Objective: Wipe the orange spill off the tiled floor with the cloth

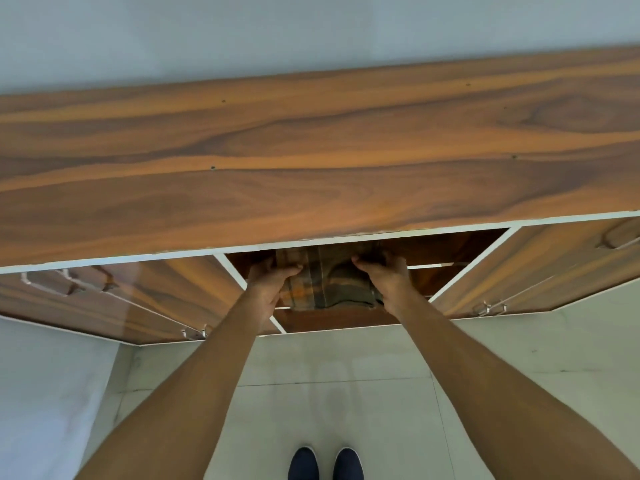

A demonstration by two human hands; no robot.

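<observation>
Between your two hands sits the cloth [329,277], checked brown and green with an orange patch, inside the open cabinet [450,251]. Your left hand [268,280] and right hand [386,275] both squeeze its sides. The wood top [311,150] hangs just above your hands, doors [540,268] stand open on each side, and your shoes [325,464] are on the tiled floor [346,393] below.

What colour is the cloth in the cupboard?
The cloth is olive-green and brown plaid with an orange patch, seen in the head view.
</observation>
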